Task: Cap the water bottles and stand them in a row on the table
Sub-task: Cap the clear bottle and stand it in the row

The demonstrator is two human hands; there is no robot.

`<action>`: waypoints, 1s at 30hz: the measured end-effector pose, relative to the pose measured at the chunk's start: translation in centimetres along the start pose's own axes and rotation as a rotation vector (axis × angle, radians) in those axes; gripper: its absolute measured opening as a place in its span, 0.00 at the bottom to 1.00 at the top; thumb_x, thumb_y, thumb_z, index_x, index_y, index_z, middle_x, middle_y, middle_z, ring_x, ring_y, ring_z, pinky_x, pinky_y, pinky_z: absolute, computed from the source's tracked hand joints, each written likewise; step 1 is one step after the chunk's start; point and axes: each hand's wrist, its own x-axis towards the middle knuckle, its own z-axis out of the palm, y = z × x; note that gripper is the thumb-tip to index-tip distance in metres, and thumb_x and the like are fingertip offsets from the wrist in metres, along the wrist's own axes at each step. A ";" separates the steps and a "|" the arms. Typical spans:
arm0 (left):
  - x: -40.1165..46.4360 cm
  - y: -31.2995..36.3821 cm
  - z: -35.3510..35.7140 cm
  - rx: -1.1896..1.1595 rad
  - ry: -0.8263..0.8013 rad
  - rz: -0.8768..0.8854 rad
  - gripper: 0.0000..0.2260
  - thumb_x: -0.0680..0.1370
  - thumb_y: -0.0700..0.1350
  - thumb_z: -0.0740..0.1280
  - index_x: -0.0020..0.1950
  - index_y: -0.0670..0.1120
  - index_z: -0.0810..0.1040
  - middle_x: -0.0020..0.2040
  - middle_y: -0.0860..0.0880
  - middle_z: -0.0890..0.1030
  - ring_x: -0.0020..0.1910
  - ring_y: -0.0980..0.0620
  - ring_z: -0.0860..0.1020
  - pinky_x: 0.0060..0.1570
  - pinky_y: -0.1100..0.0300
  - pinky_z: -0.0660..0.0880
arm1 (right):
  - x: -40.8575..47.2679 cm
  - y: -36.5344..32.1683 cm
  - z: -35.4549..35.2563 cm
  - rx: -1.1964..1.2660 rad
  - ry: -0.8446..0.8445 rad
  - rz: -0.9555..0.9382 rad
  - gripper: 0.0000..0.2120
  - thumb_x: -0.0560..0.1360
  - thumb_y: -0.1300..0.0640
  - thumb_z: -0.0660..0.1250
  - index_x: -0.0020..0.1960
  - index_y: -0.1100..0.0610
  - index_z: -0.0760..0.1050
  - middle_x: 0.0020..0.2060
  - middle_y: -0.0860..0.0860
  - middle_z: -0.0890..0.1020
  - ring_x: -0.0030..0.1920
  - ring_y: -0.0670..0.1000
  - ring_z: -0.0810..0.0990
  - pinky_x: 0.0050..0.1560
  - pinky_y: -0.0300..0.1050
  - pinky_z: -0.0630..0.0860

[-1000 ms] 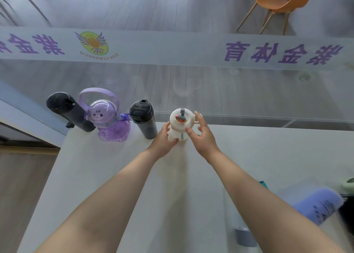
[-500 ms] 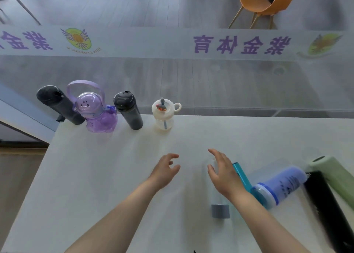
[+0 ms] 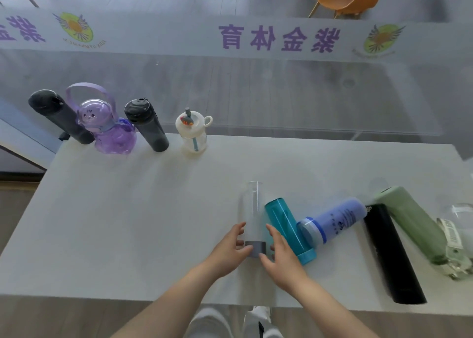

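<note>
A: Bottle point(image 3: 251, 217), clear with a grey band, lies near the front edge of the desk point(image 3: 128, 209). Left hand point(image 3: 230, 250) and right hand point(image 3: 279, 258) flank the banded end, fingers spread and touching its sides; whether either has clamped on cannot be told.

B: Progress?

A: Four stand in a row along the far edge, from the far left corner: black flask point(image 3: 61, 120), purple bottle point(image 3: 107, 130), dark bottle point(image 3: 147, 125), small white cup point(image 3: 193, 135). All four appear capped.

B: Remainder?

A: Teal bottle point(image 3: 286, 227) just beside the clear one, then blue bottle point(image 3: 332, 220), black bottle point(image 3: 391, 253), green bottle point(image 3: 412, 225) and a glass jar point(image 3: 458, 243), all lying toward the right edge. By this count, less than half is done; the clear one looks next.
</note>
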 end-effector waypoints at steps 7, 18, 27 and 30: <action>-1.6 0.6 1.5 -0.045 0.008 -0.012 0.31 0.79 0.44 0.66 0.78 0.57 0.54 0.73 0.47 0.66 0.62 0.51 0.76 0.59 0.62 0.74 | -1.0 0.3 0.7 0.050 -0.047 -0.015 0.40 0.76 0.49 0.68 0.78 0.44 0.47 0.74 0.48 0.64 0.72 0.47 0.65 0.69 0.42 0.65; -3.1 1.2 1.1 0.012 0.079 0.084 0.24 0.80 0.38 0.59 0.73 0.58 0.65 0.60 0.56 0.76 0.52 0.56 0.79 0.56 0.64 0.75 | -2.9 -1.1 -2.1 -0.043 0.074 -0.078 0.38 0.74 0.41 0.67 0.77 0.43 0.51 0.65 0.49 0.66 0.59 0.47 0.71 0.58 0.37 0.69; -1.3 2.7 1.3 0.456 0.178 0.317 0.37 0.76 0.50 0.70 0.77 0.59 0.51 0.79 0.56 0.53 0.76 0.56 0.57 0.72 0.61 0.58 | -3.6 -2.8 -5.0 -0.119 0.147 -0.089 0.35 0.73 0.43 0.65 0.75 0.49 0.56 0.65 0.49 0.68 0.61 0.50 0.72 0.59 0.41 0.70; -0.4 3.7 1.5 0.494 0.212 0.341 0.37 0.76 0.50 0.71 0.77 0.60 0.52 0.79 0.55 0.54 0.76 0.54 0.58 0.72 0.56 0.64 | -3.5 -3.2 -5.6 -0.122 0.194 -0.122 0.32 0.73 0.42 0.66 0.71 0.51 0.58 0.64 0.50 0.70 0.60 0.51 0.73 0.57 0.41 0.72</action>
